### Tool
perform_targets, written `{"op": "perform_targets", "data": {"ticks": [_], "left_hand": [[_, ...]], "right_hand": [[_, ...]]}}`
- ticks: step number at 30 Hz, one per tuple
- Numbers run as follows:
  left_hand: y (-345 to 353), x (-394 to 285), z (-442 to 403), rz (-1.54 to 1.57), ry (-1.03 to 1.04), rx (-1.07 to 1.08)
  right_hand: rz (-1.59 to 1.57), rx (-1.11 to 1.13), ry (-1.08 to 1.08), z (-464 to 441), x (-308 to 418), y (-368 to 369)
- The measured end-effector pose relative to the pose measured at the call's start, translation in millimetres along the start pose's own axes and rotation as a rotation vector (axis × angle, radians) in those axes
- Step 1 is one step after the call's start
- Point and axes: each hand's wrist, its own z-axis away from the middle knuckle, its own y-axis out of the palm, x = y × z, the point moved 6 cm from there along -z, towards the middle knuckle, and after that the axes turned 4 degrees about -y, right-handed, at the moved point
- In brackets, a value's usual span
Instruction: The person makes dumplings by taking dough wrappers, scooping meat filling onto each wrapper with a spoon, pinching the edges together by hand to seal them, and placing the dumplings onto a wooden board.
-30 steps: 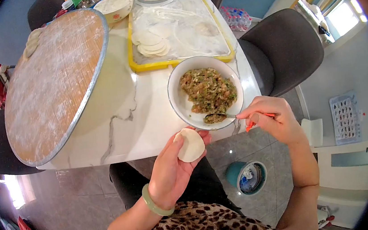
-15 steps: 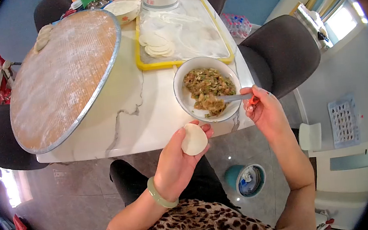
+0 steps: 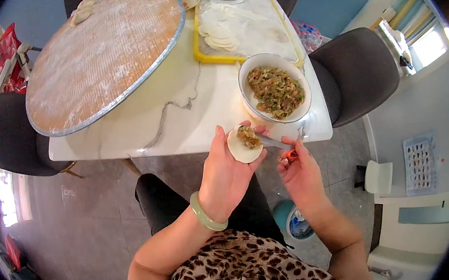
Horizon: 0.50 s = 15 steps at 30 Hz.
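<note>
Nearest, the left hand (image 3: 224,179) is cupped with its thumb spread aside, cradling a round dough wrapper (image 3: 245,154) face up on the fingers. Just right of it, the right hand's (image 3: 299,173) grip pinches the red-orange handle of a metal spoon (image 3: 273,142) between thumb and fingers. Half a second ago the spoon was over the bowl and the wrapper was bare; now the right hand has come in toward the left, and a lump of filling (image 3: 247,136) sits on the wrapper's far half, touching the spoon. The spoon's long axis slants from the right grip leftward and away from the wearer, its tip end pointing at the lump. The wrapper is too round to show a long axis.

Beyond both grips, on the marbled counter (image 3: 180,131), stands a white bowl (image 3: 248,95) of chopped filling. Farther off lie a yellow-rimmed tray (image 3: 215,58) with overlapping wrappers and, leftward, a large floured round board (image 3: 106,59).
</note>
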Motion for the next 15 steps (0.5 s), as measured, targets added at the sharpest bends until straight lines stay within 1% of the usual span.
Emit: {"op": "perform_targets", "data": {"ticks": [1, 2, 4, 5, 7, 8, 10, 11, 13, 14, 15], "left_hand": [[-2.4, 0.4, 1.0, -0.004, 0.005, 0.018], [-4.2, 1.2, 2.5, -0.007, 0.010, 0.034], [-6.7, 2.7, 5.5, 0.014, 0.022, 0.028], [-7.2, 2.9, 6.8, 0.033, 0.031, 0.023], [-6.7, 2.5, 8.5, 0.032, 0.054, 0.016], [-7.4, 1.7, 9.9, 0.032, 0.072, 0.008], [-7.8, 0.6, 13.0, 0.035, 0.074, -0.007], [-8.0, 0.1, 14.9, 0.035, 0.072, -0.021], [-8.6, -2.0, 18.8, 0.031, 0.081, -0.057], [-9.8, -2.9, 21.0, 0.027, 0.086, -0.090], [-9.2, -4.2, 23.3, 0.028, 0.090, -0.093]], "right_hand": [[0.044, 0.030, -0.051, 3.3, -2.3, -1.6], [0.046, 0.033, -0.048, 6.9, -5.5, -2.9], [0.123, 0.093, -0.177, 13.9, -3.5, -0.6], [0.123, 0.095, -0.175, 15.8, -7.8, -1.4], [0.309, 0.142, -0.410, 19.4, -3.9, 0.4], [0.310, 0.146, -0.407, 19.7, -7.1, -2.5], [0.561, 0.267, -0.626, 26.5, -3.5, 3.6], [0.560, 0.271, -0.623, 27.3, -2.7, 2.8], [1.033, 0.455, -0.982, 44.9, 3.2, 20.3], [1.031, 0.459, -0.980, 46.1, 5.3, 21.3], [1.154, 0.557, -1.082, 52.8, 4.3, 29.1]]}}
